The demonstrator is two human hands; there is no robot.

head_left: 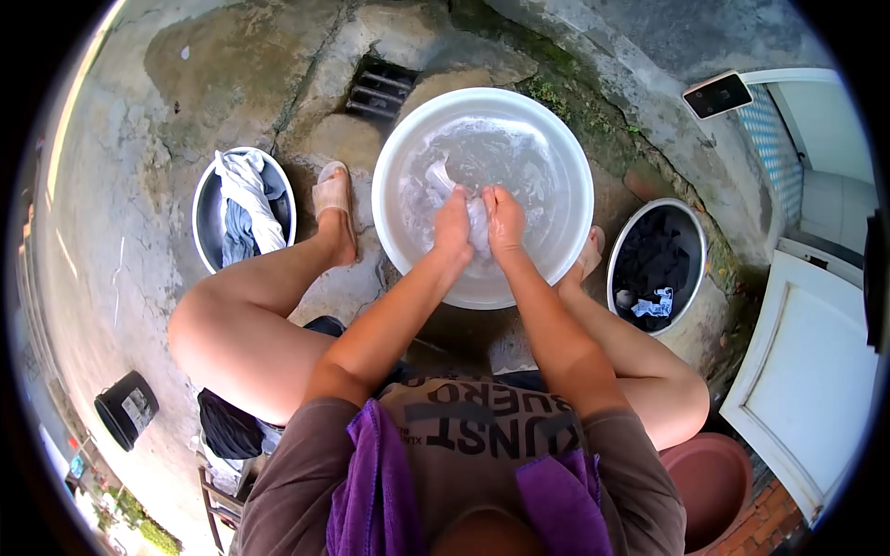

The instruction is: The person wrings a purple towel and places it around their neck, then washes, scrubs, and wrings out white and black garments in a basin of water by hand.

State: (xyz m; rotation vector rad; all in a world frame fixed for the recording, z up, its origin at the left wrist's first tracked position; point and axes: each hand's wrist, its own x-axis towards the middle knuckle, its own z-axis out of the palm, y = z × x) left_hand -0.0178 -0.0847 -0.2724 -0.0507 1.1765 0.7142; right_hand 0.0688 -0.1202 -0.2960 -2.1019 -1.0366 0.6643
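Nearest, bottom of frame: brown shirt [603, 473] with dark lettering, purple towel [378, 486] hanging over it, its ends either side of centre. Both forearms run up to frame centre.

Hands: left hand [452, 224] and right hand [505, 221] close together, fingers curled in, each gripping a pale cloth [478, 227]. Fingertips partly hidden; exact finger placement cannot be told.

Key relation: the bunched part lies directly between the hands, about equally near to both. Visible long axis slants from upper left to lower right; a loose end stands out beyond the left hand, up and to its left, so that hand is nearer to it. The cloth is over cloudy water [491, 162], within the round white basin [383, 199].

Farther out, on the concrete floor [158, 278]: oval tub [207, 218], left of centre, holding white and blue-grey garments; second tub [692, 222], right, holding dark garments [649, 255]. Drain grate [380, 91] above the basin, upper centre-left. Dark phone-like device [718, 94], upper right.
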